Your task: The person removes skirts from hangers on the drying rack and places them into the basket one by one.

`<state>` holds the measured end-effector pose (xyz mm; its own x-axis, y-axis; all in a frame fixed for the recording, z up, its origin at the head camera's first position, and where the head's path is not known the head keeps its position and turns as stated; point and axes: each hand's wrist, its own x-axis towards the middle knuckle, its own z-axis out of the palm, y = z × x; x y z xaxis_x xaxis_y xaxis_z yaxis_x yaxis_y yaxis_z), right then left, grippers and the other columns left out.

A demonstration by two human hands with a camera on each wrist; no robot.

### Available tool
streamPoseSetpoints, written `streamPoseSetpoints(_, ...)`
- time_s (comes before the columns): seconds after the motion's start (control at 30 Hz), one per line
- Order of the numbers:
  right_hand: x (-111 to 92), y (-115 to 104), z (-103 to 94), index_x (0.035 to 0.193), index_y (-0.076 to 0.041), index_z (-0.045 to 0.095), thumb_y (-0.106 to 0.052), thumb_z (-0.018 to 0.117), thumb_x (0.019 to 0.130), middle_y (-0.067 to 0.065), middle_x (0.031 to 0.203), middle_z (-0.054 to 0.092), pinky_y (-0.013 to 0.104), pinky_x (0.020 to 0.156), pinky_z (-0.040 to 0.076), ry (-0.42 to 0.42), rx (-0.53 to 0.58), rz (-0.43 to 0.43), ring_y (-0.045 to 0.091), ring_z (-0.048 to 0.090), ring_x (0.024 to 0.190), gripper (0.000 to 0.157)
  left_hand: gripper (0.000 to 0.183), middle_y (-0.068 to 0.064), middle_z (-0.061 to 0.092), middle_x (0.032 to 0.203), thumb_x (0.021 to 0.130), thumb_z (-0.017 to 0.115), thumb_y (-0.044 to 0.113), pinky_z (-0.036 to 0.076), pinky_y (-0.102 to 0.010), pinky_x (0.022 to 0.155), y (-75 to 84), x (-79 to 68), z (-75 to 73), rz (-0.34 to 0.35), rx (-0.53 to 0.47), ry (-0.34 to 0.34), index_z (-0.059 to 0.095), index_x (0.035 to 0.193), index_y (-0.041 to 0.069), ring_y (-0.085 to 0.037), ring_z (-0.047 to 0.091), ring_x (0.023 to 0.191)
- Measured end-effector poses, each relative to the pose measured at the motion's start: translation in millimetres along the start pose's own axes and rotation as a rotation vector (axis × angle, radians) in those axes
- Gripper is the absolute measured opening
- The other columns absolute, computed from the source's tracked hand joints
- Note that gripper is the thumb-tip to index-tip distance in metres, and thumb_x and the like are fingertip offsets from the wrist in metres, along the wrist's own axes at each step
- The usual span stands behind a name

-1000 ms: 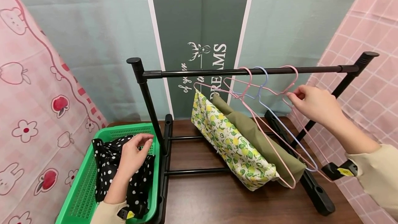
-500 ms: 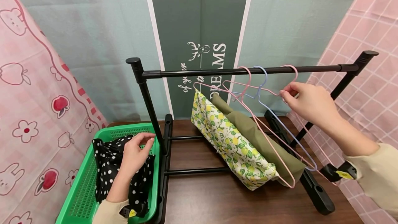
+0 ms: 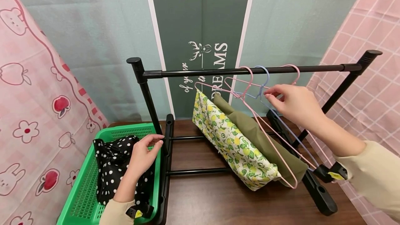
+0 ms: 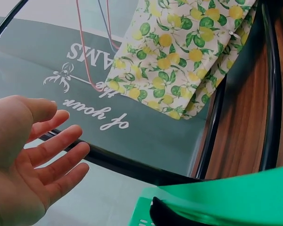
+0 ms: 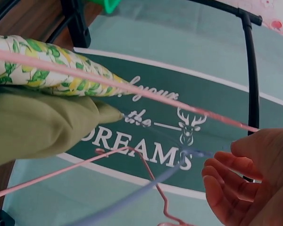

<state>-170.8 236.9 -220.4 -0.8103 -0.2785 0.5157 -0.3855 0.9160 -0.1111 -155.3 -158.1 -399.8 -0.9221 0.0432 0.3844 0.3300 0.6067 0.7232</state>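
Blue hanger hangs from the rack's black bar. My right hand is at its neck, thumb and fingertips loosely bent just right of the wire. In the right wrist view those fingers are relaxed, not wrapped round the blue wire. Behind this hand hangs a bare pink hanger. To the left, another pink hanger carries lemon-print cloth; olive cloth hangs behind it. My left hand hovers over the basket's right side, fingers loosely spread and holding nothing, as the left wrist view shows.
A green basket at the left contains black polka-dot cloth. The rack's left post and foot stand beside it, on a brown wooden table. Pink grid cloth borders the right side.
My right hand has moved left from the rear pink hanger's neck to the blue hanger's neck. My left hand has shifted slightly right, toward the rack post.
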Motion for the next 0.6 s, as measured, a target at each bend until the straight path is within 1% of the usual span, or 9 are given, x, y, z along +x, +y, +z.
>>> streamPoseSetpoints(0.13,0.4,-6.7,5.7,0.091,-0.015,0.067,-0.021,0.057,0.083,0.001,0.077,0.066,0.028,0.044,0.035,-0.007,0.022,-0.02,0.013,0.057,0.054,0.014,0.019,0.004,0.06,0.099,0.085,0.056,0.026,0.049,-0.03,0.068,0.3,-0.8,4.4,0.02,0.005,-0.017,0.062,0.102,0.02,-0.01,0.058,0.086)
streamPoseSetpoints(0.27,1.2,-12.3,11.4,0.096,-0.015,0.066,-0.021,0.058,0.083,0.001,0.078,0.066,0.028,0.044,0.036,-0.024,0.035,-0.037,0.013,0.059,0.056,0.017,0.019,0.004,0.06,0.099,0.085,0.057,0.026,0.047,-0.026,0.06,0.2,-1.2,9.2,0.014,-0.001,-0.039,0.062,0.103,0.022,-0.009,0.058,0.085)
streamPoseSetpoints(0.37,3.0,-15.6,16.0,0.101,-0.012,0.064,-0.021,0.058,0.083,0.004,0.079,0.066,0.028,0.044,0.037,-0.057,0.047,-0.051,0.013,0.059,0.056,0.021,0.019,0.004,0.06,0.099,0.084,0.057,0.027,0.047,-0.023,0.057,1.0,-1.0,12.5,-0.002,-0.01,-0.059,0.061,0.102,0.025,-0.008,0.057,0.086)
streamPoseSetpoints(0.5,6.9,-19.9,22.3,0.103,-0.009,0.063,-0.021,0.057,0.083,0.006,0.08,0.066,0.028,0.043,0.038,-0.106,0.057,-0.049,0.013,0.057,0.054,0.024,0.018,0.005,0.059,0.099,0.084,0.058,0.025,0.048,-0.023,0.061,2.2,0.3,16.5,0.003,-0.019,-0.076,0.061,0.101,0.026,-0.007,0.056,0.086)
streamPoseSetpoints(0.53,7.9,-21.3,24.2,0.103,-0.01,0.063,-0.022,0.057,0.083,0.006,0.08,0.066,0.027,0.043,0.037,-0.114,0.055,-0.043,0.014,0.056,0.055,0.024,0.018,0.004,0.059,0.099,0.084,0.058,0.025,0.049,-0.025,0.062,2.2,0.6,17.4,0.009,-0.023,-0.079,0.061,0.101,0.026,-0.007,0.056,0.086)
streamPoseSetpoints(0.6,9.7,-24.5,28.7,0.101,-0.01,0.064,-0.023,0.057,0.083,0.005,0.079,0.067,0.028,0.044,0.038,-0.121,0.049,-0.034,0.015,0.057,0.056,0.023,0.018,0.004,0.059,0.098,0.084,0.058,0.025,0.049,-0.026,0.063,2.9,0.6,18.8,0.016,-0.024,-0.086,0.061,0.101,0.026,-0.007,0.055,0.086)
